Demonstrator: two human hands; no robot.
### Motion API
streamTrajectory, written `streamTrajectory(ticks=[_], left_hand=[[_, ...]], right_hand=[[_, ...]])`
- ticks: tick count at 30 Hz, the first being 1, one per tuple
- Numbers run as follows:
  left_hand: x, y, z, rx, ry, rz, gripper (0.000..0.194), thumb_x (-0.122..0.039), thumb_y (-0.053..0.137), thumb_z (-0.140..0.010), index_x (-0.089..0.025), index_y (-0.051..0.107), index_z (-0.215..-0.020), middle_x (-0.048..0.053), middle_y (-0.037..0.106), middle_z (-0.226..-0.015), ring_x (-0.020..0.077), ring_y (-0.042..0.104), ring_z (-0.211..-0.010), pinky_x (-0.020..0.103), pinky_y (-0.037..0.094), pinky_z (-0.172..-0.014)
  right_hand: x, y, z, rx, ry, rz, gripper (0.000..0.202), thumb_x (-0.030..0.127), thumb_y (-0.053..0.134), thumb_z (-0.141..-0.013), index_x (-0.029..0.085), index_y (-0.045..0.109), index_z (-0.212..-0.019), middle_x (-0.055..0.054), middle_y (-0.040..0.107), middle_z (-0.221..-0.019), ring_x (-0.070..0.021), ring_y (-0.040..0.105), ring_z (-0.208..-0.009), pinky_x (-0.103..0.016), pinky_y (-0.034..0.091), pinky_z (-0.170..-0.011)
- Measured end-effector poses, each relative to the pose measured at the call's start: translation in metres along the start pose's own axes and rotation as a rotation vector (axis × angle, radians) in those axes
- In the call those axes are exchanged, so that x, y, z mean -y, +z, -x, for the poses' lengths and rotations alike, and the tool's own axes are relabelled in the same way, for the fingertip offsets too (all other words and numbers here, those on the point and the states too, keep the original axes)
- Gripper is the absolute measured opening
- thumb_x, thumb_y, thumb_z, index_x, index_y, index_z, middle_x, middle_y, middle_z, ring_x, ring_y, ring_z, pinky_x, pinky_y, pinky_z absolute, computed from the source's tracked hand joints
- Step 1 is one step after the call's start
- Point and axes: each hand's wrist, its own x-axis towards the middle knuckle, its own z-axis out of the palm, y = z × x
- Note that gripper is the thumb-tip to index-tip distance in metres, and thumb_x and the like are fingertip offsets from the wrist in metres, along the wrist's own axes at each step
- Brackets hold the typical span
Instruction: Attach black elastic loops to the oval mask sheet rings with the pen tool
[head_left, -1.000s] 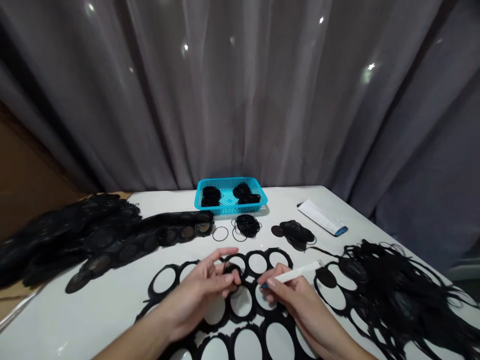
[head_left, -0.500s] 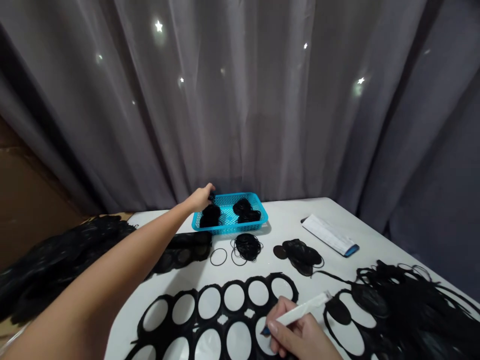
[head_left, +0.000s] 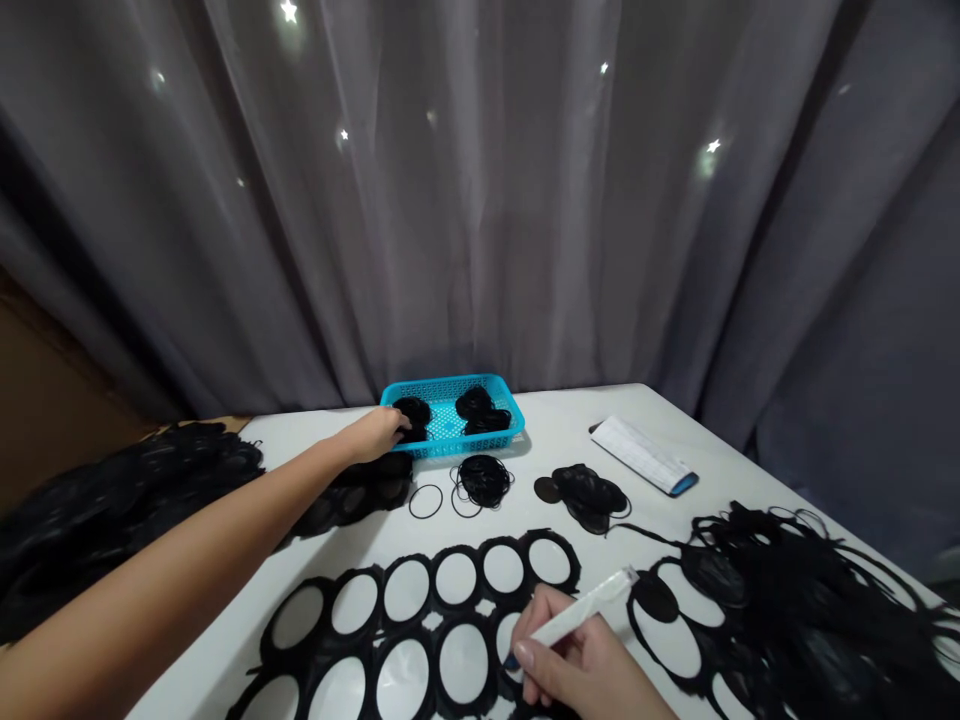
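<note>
My left hand [head_left: 381, 434] reaches over the left rim of a blue plastic basket [head_left: 450, 449], its fingertips at a bundle of thin black rings [head_left: 412, 412] inside; whether they grip any is hidden. More black bundles [head_left: 480, 408] lie in the basket's right half. In my right hand [head_left: 559, 650] is a white pen-like tool [head_left: 585, 610] with a dark blue tip, pointing down-left. That tip is over a black sheet with rows of large round holes [head_left: 439, 625], which lies flat on the white table [head_left: 555, 425].
A pile of black rings [head_left: 485, 481] and one loose ring [head_left: 426, 501] lie before the basket. Black discs [head_left: 589, 496] sit right of them, near a white packet [head_left: 645, 455]. Black heaps cover the left side [head_left: 135, 490] and right side [head_left: 810, 610]. A grey curtain [head_left: 480, 200] hangs behind.
My left hand has moved down and left, from the basket's back left corner to the bundle at its left front. My right hand still holds the tool. The whole view has shifted slightly.
</note>
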Motion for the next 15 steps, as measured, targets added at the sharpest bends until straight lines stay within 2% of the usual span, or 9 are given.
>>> streamTrajectory(ticks=[5, 8, 11, 15], left_hand=[[-0.003, -0.012, -0.005, -0.029, -0.081, -0.039, 0.022, -0.03, 0.057, -0.093, -0.012, 0.069, -0.091, 0.007, 0.067, -0.09, 0.0163, 0.062, -0.085, 0.032, 0.049, -0.087], [-0.004, -0.01, -0.011, -0.033, -0.099, -0.068, 0.018, -0.023, 0.065, -0.088, -0.012, 0.067, -0.102, 0.007, 0.066, -0.103, 0.0173, 0.061, -0.095, 0.034, 0.049, -0.092], [-0.005, -0.005, -0.014, 0.033, -0.097, -0.076, 0.028, -0.017, 0.07, -0.083, -0.012, 0.066, -0.11, 0.007, 0.065, -0.107, 0.0176, 0.061, -0.099, 0.035, 0.05, -0.094], [-0.009, -0.013, -0.008, 0.018, -0.118, -0.104, 0.026, -0.01, 0.068, -0.081, -0.011, 0.067, -0.107, 0.007, 0.067, -0.098, 0.0175, 0.064, -0.092, 0.034, 0.052, -0.09]], right_hand=[[-0.001, -0.003, -0.001, -0.043, -0.03, -0.009, 0.066, 0.073, 0.084, -0.058, 0.017, 0.053, -0.073, 0.001, 0.063, -0.078, -0.0051, 0.058, -0.061, -0.013, 0.042, -0.057], [0.001, -0.008, 0.001, -0.117, -0.07, -0.016, 0.061, 0.071, 0.082, -0.062, 0.018, 0.055, -0.074, 0.001, 0.063, -0.073, -0.005, 0.056, -0.06, -0.013, 0.042, -0.056], [0.008, -0.016, 0.005, -0.321, -0.161, -0.112, 0.049, 0.062, 0.08, -0.07, 0.019, 0.057, -0.076, 0.002, 0.06, -0.066, -0.0045, 0.051, -0.061, -0.01, 0.042, -0.056], [0.022, -0.028, 0.013, -0.634, -0.445, -0.338, 0.036, 0.047, 0.084, -0.07, 0.023, 0.059, -0.079, 0.004, 0.058, -0.071, -0.0037, 0.051, -0.066, -0.005, 0.049, -0.059]])
